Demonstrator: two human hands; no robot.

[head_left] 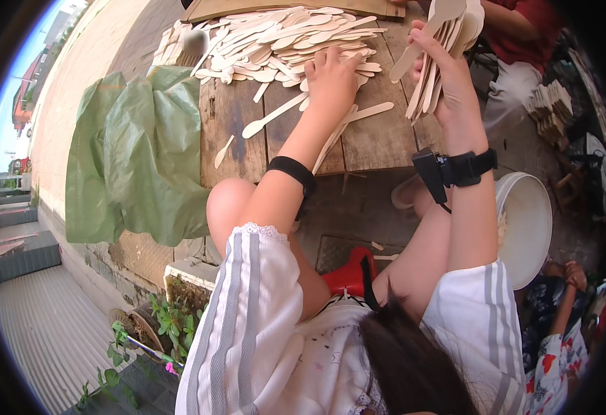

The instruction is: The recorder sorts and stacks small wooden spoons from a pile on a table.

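A heap of pale wooden spoons [268,41] covers the far part of a worn plank table [379,149]. My left hand [332,81] reaches onto the near right edge of this heap. Its fingers are apart and touch the spoons, with none visibly gripped. Raised at the table's right side, my right hand [448,72] is closed around a thick bundle of wooden spoons [424,93]. The bundle's rounded ends fan out above the fingers and its handles point down. Several loose spoons lie near my left forearm, one of them a single wooden spoon [272,116].
A green plastic sheet [133,159] drapes over the table's left side. A white bucket [528,232] stands right of my right forearm. Across the table sits another person in a red top [531,17]. Stacked wooden pieces [551,111] lie at the far right.
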